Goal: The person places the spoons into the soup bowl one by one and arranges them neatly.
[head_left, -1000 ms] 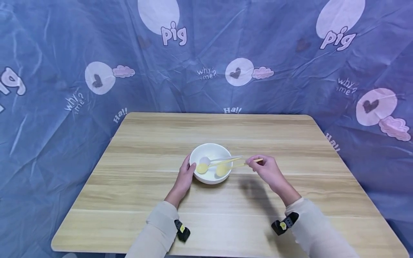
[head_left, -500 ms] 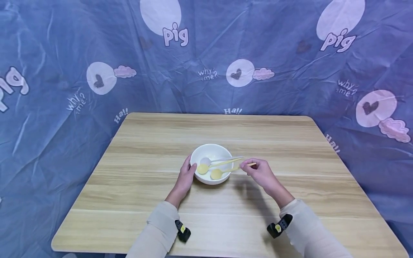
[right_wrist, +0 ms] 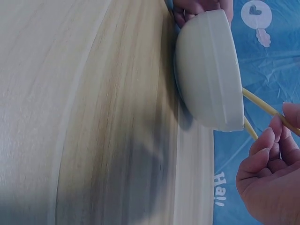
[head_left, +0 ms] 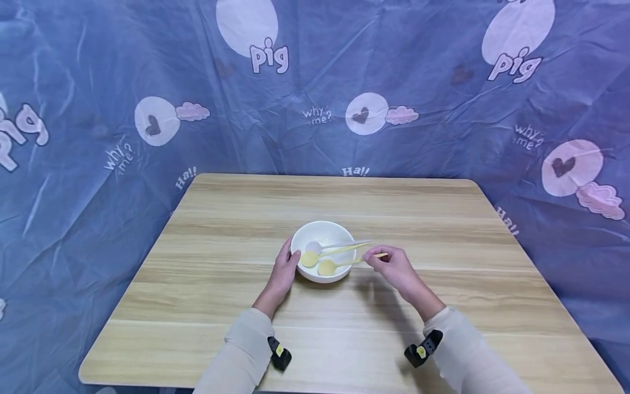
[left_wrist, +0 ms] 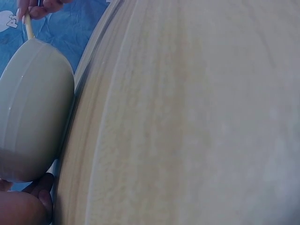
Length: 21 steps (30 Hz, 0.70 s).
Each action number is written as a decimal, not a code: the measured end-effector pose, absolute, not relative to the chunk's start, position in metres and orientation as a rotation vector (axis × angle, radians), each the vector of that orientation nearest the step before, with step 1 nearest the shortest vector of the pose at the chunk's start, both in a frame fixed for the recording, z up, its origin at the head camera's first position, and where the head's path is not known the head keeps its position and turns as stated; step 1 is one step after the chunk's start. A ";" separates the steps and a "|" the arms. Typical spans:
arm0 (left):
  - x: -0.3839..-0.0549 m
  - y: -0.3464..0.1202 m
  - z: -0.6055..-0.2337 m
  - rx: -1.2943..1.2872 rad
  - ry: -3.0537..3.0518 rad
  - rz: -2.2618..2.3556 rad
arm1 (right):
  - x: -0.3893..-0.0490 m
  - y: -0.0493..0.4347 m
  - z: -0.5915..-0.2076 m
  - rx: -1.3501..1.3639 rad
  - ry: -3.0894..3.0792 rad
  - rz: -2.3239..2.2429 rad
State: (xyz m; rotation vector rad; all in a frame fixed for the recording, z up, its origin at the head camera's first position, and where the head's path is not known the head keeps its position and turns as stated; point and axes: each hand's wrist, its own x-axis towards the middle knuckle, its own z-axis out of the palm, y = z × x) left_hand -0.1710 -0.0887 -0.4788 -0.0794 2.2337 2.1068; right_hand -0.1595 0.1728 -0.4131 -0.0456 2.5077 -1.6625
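Note:
A white bowl (head_left: 322,278) sits upright on the table in the head view. My left hand (head_left: 283,273) grips its left side, thumb at the rim and fingers around the wall. My right hand (head_left: 397,272) pinches the handle of a yellow spoon (head_left: 327,267), whose round head is inside the bowl. Two more spoons lean in the bowl, one yellow (head_left: 309,259) and one pale grey (head_left: 314,248), handles over the right rim. In the right wrist view, thumb and fingertips hold the handle (right_wrist: 262,105) beside the bowl's outer wall (right_wrist: 208,75).
The wooden table (head_left: 206,306) stretches out on all sides of the bowl. Behind it hangs a wrinkled blue printed cloth (head_left: 275,120). A small black device is strapped at each sleeve, such as the left one (head_left: 279,354).
My right hand has moved left and slightly down, bringing the yellow spoon's head lower and further into the bowl. The left hand keeps its grip on the bowl.

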 end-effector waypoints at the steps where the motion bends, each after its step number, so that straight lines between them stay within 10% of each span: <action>1: -0.171 -0.089 -0.478 -0.080 2.233 2.110 | -0.160 0.172 -0.414 -0.047 2.505 -1.667; 21: -0.172 -0.088 -0.478 -0.107 2.265 2.097 | -0.166 0.153 -0.436 -0.044 2.486 -1.726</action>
